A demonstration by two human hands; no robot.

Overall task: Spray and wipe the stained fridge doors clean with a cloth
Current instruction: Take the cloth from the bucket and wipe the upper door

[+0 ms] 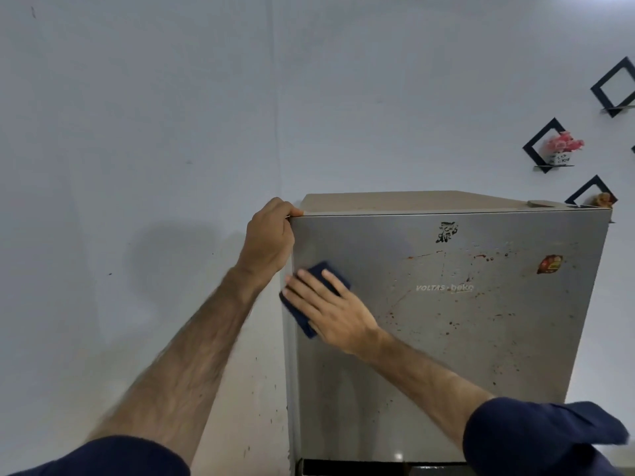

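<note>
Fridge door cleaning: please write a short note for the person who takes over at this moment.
Left hand grips the top left corner of the upper fridge door. Right hand presses the dark blue cloth flat on the door's left edge.
Done: the left part looks mostly clean.
Left: reddish-brown stains across the centre and right, around the brand lettering and near the sticker. No spray bottle in view.

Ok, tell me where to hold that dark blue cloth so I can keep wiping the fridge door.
Keep a flat palm on the middle of the cloth, coming from the front, as the right hand does now. It is folded into a pad lying flat against the upright fridge door, so spread fingers pin it better than a pinch at an edge.
</note>
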